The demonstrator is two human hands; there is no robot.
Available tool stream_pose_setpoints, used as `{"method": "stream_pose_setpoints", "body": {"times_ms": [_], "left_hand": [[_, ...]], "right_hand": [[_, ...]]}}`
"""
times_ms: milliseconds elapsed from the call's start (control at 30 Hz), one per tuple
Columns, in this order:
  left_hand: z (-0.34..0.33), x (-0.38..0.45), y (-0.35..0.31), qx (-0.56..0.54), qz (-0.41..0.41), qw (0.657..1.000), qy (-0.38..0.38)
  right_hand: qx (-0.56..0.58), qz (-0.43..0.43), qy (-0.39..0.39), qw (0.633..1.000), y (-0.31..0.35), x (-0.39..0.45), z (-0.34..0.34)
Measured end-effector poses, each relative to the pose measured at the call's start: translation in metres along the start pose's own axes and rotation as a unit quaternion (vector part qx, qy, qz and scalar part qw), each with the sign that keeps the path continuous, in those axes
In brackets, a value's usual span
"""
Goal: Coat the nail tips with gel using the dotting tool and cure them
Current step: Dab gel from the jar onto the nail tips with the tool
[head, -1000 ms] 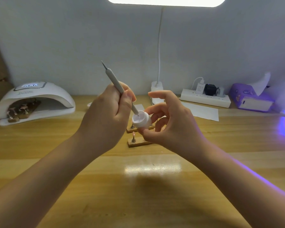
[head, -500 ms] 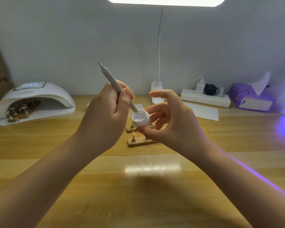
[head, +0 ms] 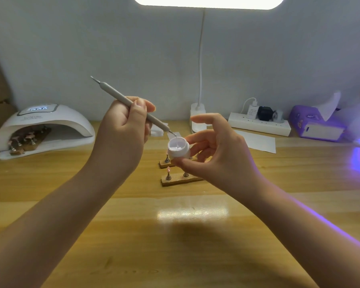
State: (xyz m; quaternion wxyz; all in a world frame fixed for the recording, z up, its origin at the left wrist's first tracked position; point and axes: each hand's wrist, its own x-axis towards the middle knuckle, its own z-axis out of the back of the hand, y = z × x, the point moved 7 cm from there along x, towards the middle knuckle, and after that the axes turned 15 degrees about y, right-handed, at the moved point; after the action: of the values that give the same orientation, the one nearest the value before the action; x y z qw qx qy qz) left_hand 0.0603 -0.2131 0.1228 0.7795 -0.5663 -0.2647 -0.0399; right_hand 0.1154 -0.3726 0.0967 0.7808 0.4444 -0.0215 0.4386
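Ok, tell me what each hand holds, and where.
Left hand grips the grey dotting tool mid-shaft; right hand pinches the small white gel jar by its sides.

**Home nail-craft desk**

A light wooden desk [head: 50, 204] against a plain white wall — white domed nail-curing lamp [head: 44, 127], white power strip with plugged chargers [head: 260, 123], purple tissue box [head: 316, 123], wooden nail-tip stands [head: 181, 179].

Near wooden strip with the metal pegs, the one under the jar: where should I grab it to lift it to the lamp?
Probably by the bare left end of the near wooden strip, pinching its long edges from the left: the upright pegs bar a top grip, and the right hand hides its other end.
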Motion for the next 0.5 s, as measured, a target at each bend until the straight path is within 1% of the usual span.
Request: {"method": "stream_pose_setpoints", "body": {"times_ms": [167, 500], "left_hand": [[0.002, 0.004, 0.016, -0.103, 0.059, 0.993, -0.006], [-0.005, 0.007, 0.038, -0.253, 0.121, 0.96, 0.006]], "right_hand": [[0.005, 0.001, -0.011, 1.0, -0.001, 0.0, 0.002], [-0.002, 0.007, -0.022, 1.0, -0.004, 0.0, 0.003]]}}
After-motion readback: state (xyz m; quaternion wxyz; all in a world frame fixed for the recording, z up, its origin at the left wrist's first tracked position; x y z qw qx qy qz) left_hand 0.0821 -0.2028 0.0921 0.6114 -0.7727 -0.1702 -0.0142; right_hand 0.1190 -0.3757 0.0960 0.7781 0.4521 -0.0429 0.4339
